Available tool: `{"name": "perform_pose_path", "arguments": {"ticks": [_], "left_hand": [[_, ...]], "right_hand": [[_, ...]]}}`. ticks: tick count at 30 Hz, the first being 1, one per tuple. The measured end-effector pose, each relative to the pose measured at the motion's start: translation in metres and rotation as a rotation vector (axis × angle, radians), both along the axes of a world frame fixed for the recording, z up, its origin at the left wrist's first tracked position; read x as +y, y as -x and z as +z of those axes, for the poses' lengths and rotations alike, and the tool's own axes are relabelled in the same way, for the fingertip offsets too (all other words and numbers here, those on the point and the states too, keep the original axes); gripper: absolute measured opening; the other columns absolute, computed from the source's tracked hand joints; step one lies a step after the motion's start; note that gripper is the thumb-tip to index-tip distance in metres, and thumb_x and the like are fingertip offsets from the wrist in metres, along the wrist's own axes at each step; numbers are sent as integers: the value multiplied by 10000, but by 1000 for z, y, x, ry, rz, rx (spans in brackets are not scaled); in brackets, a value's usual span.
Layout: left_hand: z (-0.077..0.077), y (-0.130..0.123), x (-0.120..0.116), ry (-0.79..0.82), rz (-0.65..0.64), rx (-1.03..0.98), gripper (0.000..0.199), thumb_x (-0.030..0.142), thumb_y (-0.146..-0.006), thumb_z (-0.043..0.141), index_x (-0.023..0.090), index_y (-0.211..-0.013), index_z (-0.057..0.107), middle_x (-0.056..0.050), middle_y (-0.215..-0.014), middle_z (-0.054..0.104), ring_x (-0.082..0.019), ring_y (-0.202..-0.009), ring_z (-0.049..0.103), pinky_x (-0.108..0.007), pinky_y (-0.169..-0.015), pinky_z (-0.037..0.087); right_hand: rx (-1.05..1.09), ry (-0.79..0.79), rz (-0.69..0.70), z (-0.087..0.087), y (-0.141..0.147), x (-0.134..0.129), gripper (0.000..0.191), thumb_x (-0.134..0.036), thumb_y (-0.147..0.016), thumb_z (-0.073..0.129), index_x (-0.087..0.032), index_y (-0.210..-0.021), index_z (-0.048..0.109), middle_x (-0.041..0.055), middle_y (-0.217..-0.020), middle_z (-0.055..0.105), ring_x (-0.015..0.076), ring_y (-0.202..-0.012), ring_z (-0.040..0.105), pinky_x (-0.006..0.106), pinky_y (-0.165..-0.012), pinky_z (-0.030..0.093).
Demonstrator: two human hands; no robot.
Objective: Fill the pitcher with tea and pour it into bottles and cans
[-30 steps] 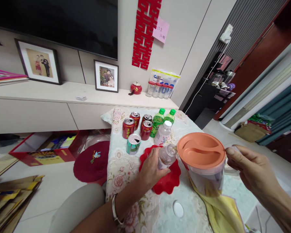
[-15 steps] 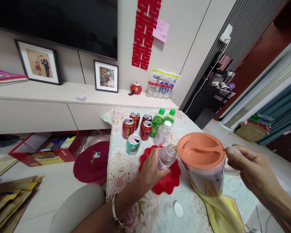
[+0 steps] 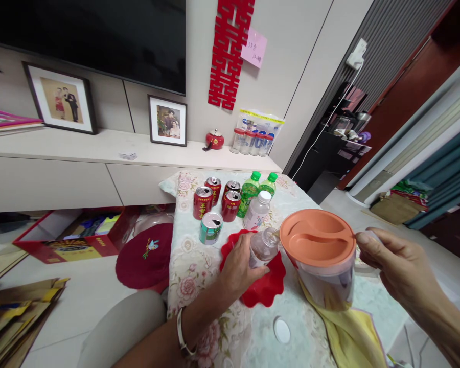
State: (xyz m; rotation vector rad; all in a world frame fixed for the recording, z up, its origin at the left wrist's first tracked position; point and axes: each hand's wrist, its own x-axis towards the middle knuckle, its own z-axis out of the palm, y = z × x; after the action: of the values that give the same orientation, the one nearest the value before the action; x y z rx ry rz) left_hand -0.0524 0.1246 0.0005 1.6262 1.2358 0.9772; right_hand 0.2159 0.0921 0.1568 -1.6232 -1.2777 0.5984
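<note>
Head view, the only one. Landmark: the red plate (image 3: 270, 291), wavy-edged, on the flowered tablecloth (image 3: 187, 281).

Left hand (image 3: 237, 268) over the plate, fingers and thumb wrapped round a clear bottle (image 3: 263, 248); bottle uncapped, seen above the plate — whether its base rests there is hidden. Long axis runs roughly up, mouth leaning away from the left palm, toward the pitcher.

Right hand (image 3: 400, 266) well to the right of the plate, thumb on top, fingers curled about the handle of a clear pitcher (image 3: 325, 289) with an orange lid (image 3: 318, 237). Pitcher just right of the plate, between bottle and right hand.

Key relation: pitcher's near edge right at the bottle's mouth, on the side away from the left fingers. Touching or barely apart — cannot tell; nor whether liquid runs. Left hand the nearer to that meeting point.

Around the plate: white cap (image 3: 281, 329) on its near side, yellow cloth (image 3: 354, 340) to the near right; green can (image 3: 210, 227) and white-capped bottle (image 3: 257, 210) beyond it, red cans (image 3: 203, 203) farther off.
</note>
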Motion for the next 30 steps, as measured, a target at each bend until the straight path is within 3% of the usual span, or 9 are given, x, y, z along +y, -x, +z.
{"name": "perform_pose_path", "arguments": {"ticks": [30], "left_hand": [[0,0,1,-21,-8,-14,662,172,-694,778,244,-1305,532,-96,-1333,667,-327,-1323,648,-465,-1132,504]], "right_hand": [[-113,6,18,5,2,-3,749,-899,-578,845,-209,-521,558,-24,-600,383,147,-613,336,280,-559,257]]}}
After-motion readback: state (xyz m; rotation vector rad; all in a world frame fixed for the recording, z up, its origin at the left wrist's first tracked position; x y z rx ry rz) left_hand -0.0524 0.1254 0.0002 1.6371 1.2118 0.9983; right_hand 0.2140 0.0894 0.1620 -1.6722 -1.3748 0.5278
